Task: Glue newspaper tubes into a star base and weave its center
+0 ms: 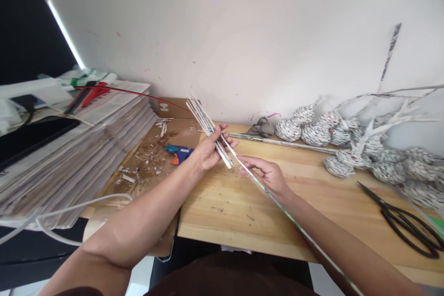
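Over the middle of the table, my left hand (211, 149) is closed around a bundle of short, thin rolled-newspaper sticks (200, 116) that slants up to the left. My right hand (267, 176) pinches a long rolled-paper stick (287, 215) with greenish print. That stick runs from beside the bundle down to the lower right, past my right forearm. Its upper end meets the fingers of my left hand, where I cannot tell it apart from the bundle. Behind my left wrist lies a blue and orange glue gun (180, 153), partly hidden.
Woven paper gourd shapes (315, 133) and paper branches (374, 129) line the back right. Black scissors (391, 210) lie at the right. A long paper rod (287, 142) rests near the wall. Stacked newspapers (104, 148), a phone (38, 136) and paper scraps (138, 164) are on the left.
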`<state>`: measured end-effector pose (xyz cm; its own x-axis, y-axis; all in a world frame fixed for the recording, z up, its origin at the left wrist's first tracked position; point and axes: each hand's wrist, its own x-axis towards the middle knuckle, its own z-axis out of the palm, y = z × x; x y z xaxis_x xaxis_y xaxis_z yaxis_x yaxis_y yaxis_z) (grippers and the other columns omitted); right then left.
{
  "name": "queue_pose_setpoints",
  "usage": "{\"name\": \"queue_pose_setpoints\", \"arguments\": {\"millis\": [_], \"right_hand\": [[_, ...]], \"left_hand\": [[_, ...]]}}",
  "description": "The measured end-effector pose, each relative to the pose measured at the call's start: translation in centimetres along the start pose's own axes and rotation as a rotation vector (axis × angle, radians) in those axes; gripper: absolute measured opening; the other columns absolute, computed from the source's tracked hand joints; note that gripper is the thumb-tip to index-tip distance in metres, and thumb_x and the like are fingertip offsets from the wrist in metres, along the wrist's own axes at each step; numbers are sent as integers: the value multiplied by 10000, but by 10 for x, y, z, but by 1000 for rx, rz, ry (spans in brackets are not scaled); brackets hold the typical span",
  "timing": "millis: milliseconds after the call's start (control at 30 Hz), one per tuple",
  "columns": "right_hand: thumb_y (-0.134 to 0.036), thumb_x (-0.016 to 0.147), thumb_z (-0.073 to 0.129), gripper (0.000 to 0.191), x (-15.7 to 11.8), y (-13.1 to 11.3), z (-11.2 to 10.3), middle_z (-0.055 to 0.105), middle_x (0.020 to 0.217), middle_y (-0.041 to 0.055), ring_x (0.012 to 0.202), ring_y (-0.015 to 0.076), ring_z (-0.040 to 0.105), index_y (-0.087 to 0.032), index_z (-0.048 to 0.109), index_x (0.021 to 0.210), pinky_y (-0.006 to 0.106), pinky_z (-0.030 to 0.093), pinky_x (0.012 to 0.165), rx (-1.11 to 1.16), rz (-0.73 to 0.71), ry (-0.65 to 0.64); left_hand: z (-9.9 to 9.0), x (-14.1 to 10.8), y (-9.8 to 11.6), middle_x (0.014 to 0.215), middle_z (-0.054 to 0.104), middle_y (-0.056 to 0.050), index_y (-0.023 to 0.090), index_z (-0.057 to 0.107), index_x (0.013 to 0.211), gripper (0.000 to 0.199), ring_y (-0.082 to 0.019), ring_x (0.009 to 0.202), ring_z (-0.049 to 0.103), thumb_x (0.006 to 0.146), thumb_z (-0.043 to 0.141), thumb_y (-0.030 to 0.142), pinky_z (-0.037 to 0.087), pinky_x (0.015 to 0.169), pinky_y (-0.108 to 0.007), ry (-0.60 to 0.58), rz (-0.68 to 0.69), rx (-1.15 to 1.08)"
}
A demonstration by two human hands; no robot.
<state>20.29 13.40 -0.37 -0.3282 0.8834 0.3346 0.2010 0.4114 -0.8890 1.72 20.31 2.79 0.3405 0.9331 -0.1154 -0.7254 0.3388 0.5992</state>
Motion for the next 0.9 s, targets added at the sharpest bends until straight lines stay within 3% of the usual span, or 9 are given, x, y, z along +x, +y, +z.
{"name": "queue_pose_setpoints", "arguments": {"millis": [267,533,733,900], "right_hand": [[-333,850,643,265,-2,-7,7,736,932,61,736,173,677,-219,721,1077,342,570,715,111,40,77],[-340,797,705,274,-4,-6,11,735,1016,60,943,224,688,-244,728,1052,391,525,909,78,82,167],[-341,849,644,211,-4,-8,7,738,886,64,802,208,695,-217,728,997,367,563,782,21,20,139],[-380,841,640,212,-3,-4,9,721,902,63,745,186,677,-195,704,925,350,556,731,95,98,107]], "left_hand": [[-3,1,-5,691,535,12,167,586,965,155,-99,630,592,906,524,297,568,788,-333,-2,-15,33],[-1,0,-8,710,542,11,171,574,956,166,-97,632,595,911,508,317,565,829,-376,-19,-62,50],[-1,-2,-10,694,535,14,172,569,959,171,-110,629,603,903,522,326,572,811,-394,-74,-84,76],[1,-7,-12,739,584,-12,162,601,1024,213,-145,680,642,867,587,305,585,762,-391,-110,-93,139]]}}
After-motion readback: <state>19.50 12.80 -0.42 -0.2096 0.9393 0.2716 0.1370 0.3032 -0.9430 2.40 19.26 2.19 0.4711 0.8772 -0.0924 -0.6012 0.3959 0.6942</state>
